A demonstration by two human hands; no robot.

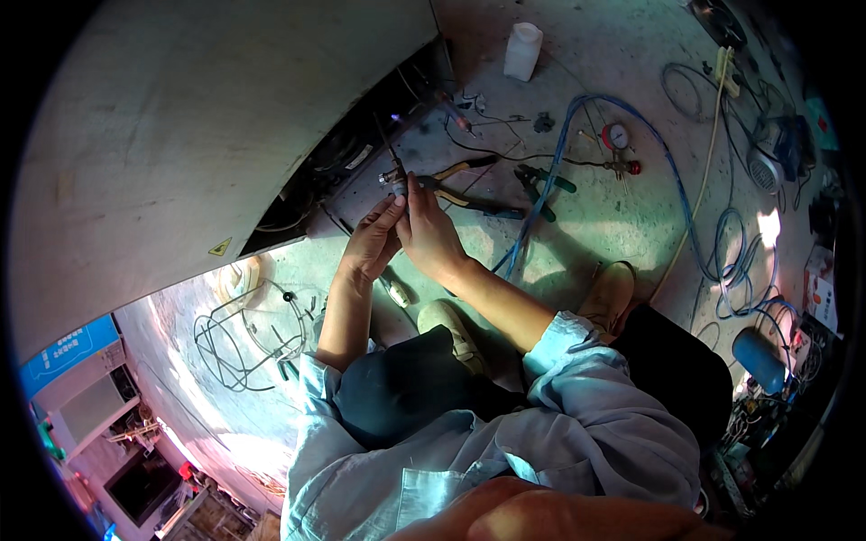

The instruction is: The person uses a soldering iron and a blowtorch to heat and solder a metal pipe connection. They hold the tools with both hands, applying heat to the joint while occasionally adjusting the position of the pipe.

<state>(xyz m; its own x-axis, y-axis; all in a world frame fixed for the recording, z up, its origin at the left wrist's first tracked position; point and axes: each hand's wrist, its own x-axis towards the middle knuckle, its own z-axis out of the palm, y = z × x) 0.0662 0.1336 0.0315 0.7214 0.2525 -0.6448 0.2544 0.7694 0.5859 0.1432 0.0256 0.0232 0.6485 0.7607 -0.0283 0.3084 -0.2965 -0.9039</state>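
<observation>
Close together in front of the appliance's open base, both hands are closed at one small metal fitting (395,176) with a thin dark tube (384,135) sticking up from it. My left hand (370,239) pinches its lower end between thumb and fingers. Pressed against it from the other side is my right hand (431,233), index finger stretched along the fitting. The fingers hide the lower part. Just beyond my right hand lie long-handled pliers (469,202) with yellow and black grips, and green-handled pliers (546,185) lie farther right.
A large pale appliance panel (180,153) fills the left, above its dark base opening (316,171). A blue hose (649,126), a pressure gauge (616,136) and a white plastic bottle (523,52) are on the right floor. Coiled wire (239,347) lies left of my knees.
</observation>
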